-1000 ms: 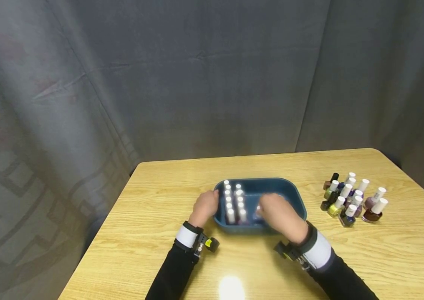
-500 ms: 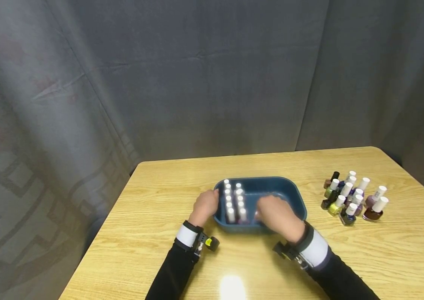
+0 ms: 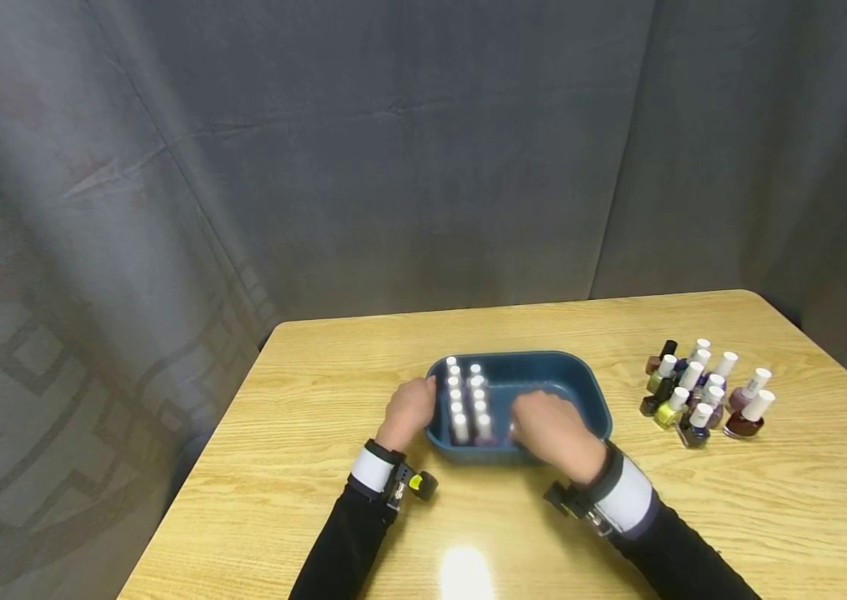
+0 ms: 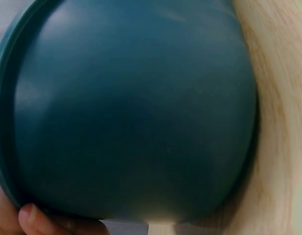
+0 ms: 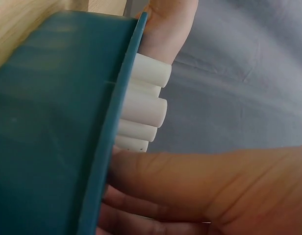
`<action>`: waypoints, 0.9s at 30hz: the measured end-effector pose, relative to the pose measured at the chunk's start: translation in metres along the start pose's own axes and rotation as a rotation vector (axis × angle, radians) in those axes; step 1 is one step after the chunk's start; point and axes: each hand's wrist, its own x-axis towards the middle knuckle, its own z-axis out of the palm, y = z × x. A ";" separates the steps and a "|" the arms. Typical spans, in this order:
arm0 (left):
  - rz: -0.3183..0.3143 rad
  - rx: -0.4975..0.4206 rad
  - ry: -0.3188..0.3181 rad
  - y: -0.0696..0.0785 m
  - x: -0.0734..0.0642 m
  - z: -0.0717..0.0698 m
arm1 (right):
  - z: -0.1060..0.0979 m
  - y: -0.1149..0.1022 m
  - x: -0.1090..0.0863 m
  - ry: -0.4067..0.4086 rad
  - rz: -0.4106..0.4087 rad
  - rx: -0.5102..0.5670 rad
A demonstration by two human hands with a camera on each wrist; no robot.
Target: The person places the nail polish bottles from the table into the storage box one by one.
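A dark blue plastic tray (image 3: 558,360) lies on the wooden table. My left hand (image 3: 408,412) grips its left rim; in the left wrist view the fingertips (image 4: 36,220) curl at the tray's edge. Two rows of white-capped nail polish bottles (image 3: 457,396) stand upright along the tray's left side. My right hand (image 3: 554,429) reaches over the near rim into the tray, right of those rows, fingers curled down. A pale bit of a nail polish bottle (image 3: 512,428) shows at its fingertips, the remainder hidden by the hand. In the right wrist view the thumb (image 5: 141,171) passes behind the rim.
On the table's right side stands a group of nail polish bottles (image 3: 689,383), mostly white-capped, in yellow, green, purple, dark red and dark blue. One black-capped bottle (image 3: 667,350) sits at its back left. A grey curtain (image 3: 431,167) hangs behind the table.
My right hand has shifted slightly left inside the tray, and the white cap at its fingertips is now mostly covered. My left hand stays at the rim.
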 end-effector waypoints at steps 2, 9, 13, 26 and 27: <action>0.001 0.002 0.002 0.000 0.000 0.000 | 0.000 0.000 0.000 0.001 0.000 -0.001; 0.003 0.012 0.012 -0.001 -0.001 -0.001 | -0.010 0.001 0.000 -0.018 0.012 0.013; -0.003 0.009 0.009 -0.001 -0.001 -0.002 | -0.024 0.012 0.000 -0.006 0.027 0.034; -0.014 0.011 0.001 -0.002 -0.002 -0.002 | -0.086 0.102 -0.024 0.013 0.263 0.049; -0.014 0.012 0.001 -0.002 -0.003 -0.002 | -0.090 0.111 -0.029 0.005 0.294 0.053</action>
